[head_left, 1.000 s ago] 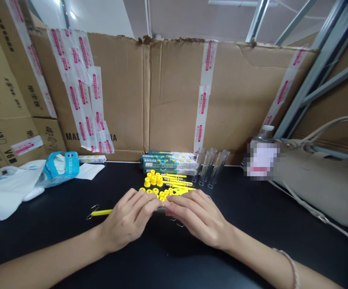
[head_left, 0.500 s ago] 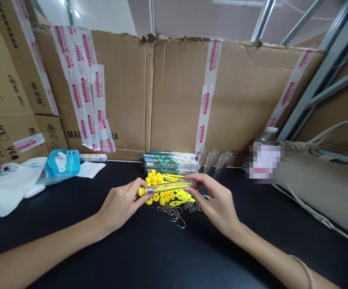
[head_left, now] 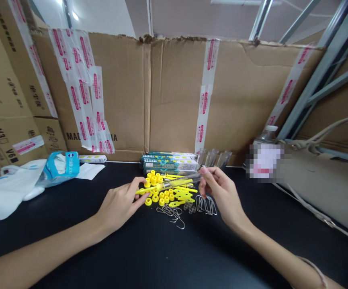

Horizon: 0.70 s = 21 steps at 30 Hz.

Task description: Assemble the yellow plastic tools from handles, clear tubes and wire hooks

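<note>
My left hand (head_left: pixel 122 204) pinches the near end of a thin yellow rod (head_left: pixel 150 188) that runs into a clear plastic tube (head_left: pixel 182 181). My right hand (head_left: pixel 220 193) grips the tube's far end between fingertips, lifted slightly above the black table (head_left: pixel 162 257). Beneath them lie several small yellow caps (head_left: pixel 157 197), flat yellow strips (head_left: pixel 183 196), bent wire hooks (head_left: pixel 171 212) and small metal springs (head_left: pixel 205 204).
Green-and-white boxes (head_left: pixel 169 162) and upright clear tubes (head_left: pixel 213 158) stand behind the parts against a taped cardboard wall (head_left: pixel 168 92). A blue tissue pack (head_left: pixel 61 165) and white bag (head_left: pixel 5 188) lie far left. A beige bag (head_left: pixel 321 180) and a bottle (head_left: pixel 266 134) sit right.
My hands rose from the table holding the tube with the yellow rod inside. The right hand has lifted its end higher and the rod now sticks out on the left.
</note>
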Available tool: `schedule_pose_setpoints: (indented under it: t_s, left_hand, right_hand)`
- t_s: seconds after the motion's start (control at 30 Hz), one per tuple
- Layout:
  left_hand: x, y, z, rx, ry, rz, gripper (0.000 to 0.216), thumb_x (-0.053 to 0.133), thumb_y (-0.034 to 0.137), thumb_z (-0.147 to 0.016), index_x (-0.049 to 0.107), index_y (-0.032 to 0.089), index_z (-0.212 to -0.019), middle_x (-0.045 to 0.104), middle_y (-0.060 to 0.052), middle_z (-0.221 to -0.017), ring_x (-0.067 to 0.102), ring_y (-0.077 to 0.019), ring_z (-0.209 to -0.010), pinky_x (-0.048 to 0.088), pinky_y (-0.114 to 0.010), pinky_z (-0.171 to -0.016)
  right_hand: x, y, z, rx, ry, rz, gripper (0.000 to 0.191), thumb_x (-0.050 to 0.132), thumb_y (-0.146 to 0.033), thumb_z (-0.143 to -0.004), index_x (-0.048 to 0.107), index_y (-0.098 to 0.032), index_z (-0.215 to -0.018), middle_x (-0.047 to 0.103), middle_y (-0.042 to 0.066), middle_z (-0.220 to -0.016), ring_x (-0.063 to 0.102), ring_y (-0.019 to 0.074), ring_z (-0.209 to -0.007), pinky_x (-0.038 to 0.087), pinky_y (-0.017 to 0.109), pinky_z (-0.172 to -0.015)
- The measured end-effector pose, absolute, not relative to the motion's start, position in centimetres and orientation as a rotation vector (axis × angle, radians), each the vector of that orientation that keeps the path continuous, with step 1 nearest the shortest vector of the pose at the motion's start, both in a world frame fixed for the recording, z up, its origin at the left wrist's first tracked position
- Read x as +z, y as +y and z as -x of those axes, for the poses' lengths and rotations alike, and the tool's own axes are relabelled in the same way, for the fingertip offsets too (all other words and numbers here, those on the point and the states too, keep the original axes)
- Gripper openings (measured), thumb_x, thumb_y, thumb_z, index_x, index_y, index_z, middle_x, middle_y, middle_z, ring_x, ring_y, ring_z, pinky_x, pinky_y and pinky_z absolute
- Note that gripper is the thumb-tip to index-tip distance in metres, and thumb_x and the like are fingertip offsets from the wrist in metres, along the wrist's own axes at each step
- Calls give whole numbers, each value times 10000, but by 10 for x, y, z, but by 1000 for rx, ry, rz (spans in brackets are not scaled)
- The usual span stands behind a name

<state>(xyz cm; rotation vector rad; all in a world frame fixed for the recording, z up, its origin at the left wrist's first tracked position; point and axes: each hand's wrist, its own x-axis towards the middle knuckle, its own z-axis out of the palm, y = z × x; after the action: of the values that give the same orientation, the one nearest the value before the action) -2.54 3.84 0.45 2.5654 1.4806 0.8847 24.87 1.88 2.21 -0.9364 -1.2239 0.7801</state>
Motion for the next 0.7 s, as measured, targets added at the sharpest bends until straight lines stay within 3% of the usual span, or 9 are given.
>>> schedule_pose_setpoints:
  t_s: [0.1,0.27,0.57,0.7]
  left_hand:
    - [3,41,26,908,1457,-2517,295,551,355,-925,540,229,-1192,637,-3,-838,652,-212,-749,445,-290,-646]
    - [3,48,27,981,1370,-2424,219,519,343,-946,603,271,-1135,677,-16,-1007,663,-227,-923,455,-389,-895]
    - [6,46,25,1071,1243,-2293,227,613,376,-893,648,294,-1102,680,17,-962,685,-195,-912,479,-288,-840]
    - [6,44,26,1108,1256,-2256,207,514,390,-939,650,258,-1023,590,10,-888,659,-173,-792,474,-282,-759]
  right_hand:
    - [21,21,-249,800,-1147,926,355,668,-535,-854,541,-203,-848,497,-63,-598,468,81,-445,389,215,-421]
    - [21,22,-250,824,-1095,903,364,650,-556,-862,527,-214,-878,458,-79,-613,448,65,-429,354,199,-400]
    - [13,16,-236,1005,-1296,925,383,678,-557,-840,538,-203,-878,558,-52,-640,454,72,-426,373,204,-414]
    - [13,12,-229,1105,-1350,960,411,650,-589,-845,532,-197,-880,576,-42,-656,441,62,-406,351,196,-407]
